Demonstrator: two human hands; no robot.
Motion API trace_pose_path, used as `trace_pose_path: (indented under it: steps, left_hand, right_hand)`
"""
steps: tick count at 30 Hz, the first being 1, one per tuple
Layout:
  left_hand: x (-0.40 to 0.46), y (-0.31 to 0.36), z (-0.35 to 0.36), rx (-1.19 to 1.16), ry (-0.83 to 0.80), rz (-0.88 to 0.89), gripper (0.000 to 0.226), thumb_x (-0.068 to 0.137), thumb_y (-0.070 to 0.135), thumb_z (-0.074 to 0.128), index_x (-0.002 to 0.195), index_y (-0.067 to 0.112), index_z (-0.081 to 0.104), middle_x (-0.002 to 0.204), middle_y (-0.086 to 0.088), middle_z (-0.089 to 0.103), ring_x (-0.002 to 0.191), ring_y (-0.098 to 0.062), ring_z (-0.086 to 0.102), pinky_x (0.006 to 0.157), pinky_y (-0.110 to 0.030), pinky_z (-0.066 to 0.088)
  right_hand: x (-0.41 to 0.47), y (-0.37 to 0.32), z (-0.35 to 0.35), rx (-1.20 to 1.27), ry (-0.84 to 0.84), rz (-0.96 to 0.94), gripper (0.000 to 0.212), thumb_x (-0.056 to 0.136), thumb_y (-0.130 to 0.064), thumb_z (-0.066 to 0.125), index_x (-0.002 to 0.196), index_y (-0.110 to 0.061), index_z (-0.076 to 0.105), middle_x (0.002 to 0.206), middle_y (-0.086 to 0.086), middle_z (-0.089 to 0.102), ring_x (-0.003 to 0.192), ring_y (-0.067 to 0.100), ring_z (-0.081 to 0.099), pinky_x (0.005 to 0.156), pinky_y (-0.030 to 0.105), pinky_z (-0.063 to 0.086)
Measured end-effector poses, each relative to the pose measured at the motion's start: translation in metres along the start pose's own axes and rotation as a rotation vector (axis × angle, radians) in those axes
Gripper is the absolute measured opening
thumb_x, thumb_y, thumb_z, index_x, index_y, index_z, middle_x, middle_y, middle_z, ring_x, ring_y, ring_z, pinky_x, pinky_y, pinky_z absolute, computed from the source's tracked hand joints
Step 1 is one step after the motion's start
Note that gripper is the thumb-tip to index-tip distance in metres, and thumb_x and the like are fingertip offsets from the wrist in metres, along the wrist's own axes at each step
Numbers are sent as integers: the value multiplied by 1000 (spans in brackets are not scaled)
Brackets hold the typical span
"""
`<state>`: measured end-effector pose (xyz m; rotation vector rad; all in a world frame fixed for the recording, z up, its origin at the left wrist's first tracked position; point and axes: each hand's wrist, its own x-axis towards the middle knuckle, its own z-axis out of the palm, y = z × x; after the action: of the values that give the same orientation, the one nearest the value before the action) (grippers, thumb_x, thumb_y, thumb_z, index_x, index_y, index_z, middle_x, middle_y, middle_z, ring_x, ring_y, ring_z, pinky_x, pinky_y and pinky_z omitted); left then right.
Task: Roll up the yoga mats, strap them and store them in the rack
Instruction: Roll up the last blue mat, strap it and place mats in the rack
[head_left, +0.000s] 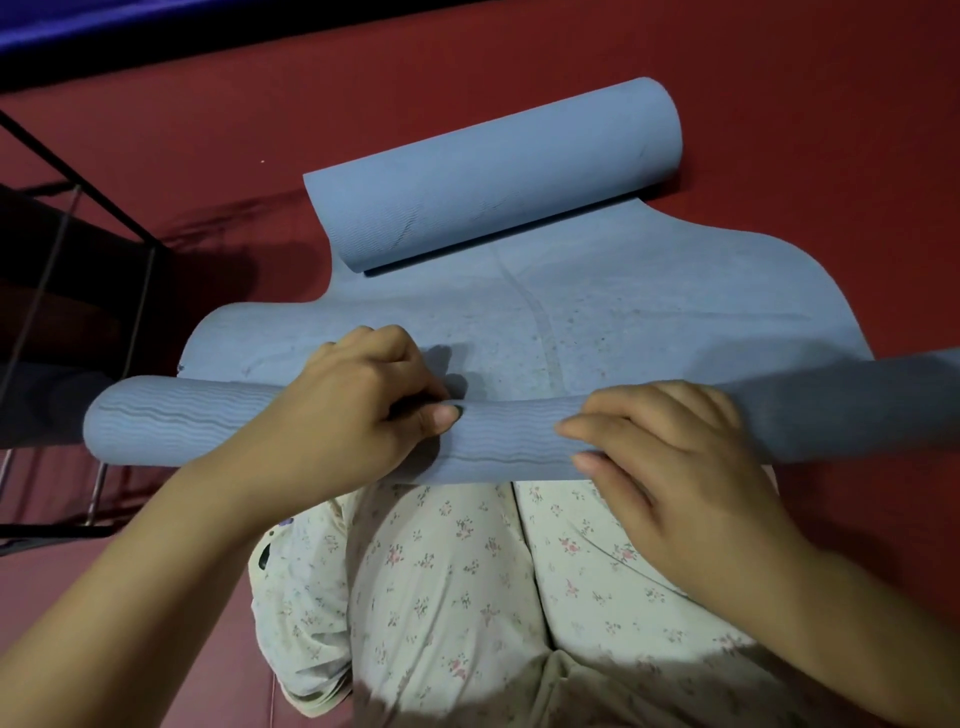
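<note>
Floral-print trousers (467, 597) cover the kneeling legs nearest the camera. Just beyond, the left hand (358, 410) and right hand (670, 467) both curl around the rolled near end of a blue yoga mat (597, 312) on the red floor (831, 130). Its far end curls up; a black rack (78, 208) stands left.

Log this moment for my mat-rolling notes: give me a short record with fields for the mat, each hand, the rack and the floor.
mat: blue yoga mat, near end rolled into a tight tube, far end curled over loosely, flat stretch between
left hand: left hand grips the tube, fingers curled over it
right hand: right hand grips the tube, thumb on its near side
strap: none visible
rack: black wire rack at the left, contents too dark to tell
floor: red floor
</note>
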<state>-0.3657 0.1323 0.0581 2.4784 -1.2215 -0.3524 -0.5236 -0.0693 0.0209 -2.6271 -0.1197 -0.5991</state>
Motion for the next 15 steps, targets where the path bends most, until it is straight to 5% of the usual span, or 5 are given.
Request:
trace_pose_path:
  steps: [4,7,11,15]
  left_hand:
    - [-1,2,3,103,46,18,50,82,56,40,103,20,68,90,8,53,82,-17,51,75,-38,40]
    - [-7,13,3,172,147,67,35,86,43,46,104,16,59,95,6,52,85,-16,49,76,-30,30]
    - [-17,25,12,284,228,257,8,91,14,55,91,9,61,88,-3,57,74,-21,51,65,-36,44]
    - [-30,23,15,271,234,219,57,85,57,55,106,5,65,99,-5,62,84,-19,55,68,-28,46]
  right_hand:
    - [-9,1,10,-82,-51,27,50,69,-39,73,112,-25,52,117,-11,47,103,15,45,95,27,23]
    - [-4,-2,13,-60,-21,60,45,68,-29,72,109,-26,51,113,-13,46,100,14,45,95,23,20]
    - [4,0,6,-7,-57,71,37,68,-29,72,104,-22,62,106,-10,58,98,11,48,92,19,24]
    - [20,8,-3,30,-163,85,37,72,-43,61,103,-23,68,102,-10,64,95,7,49,85,22,31]
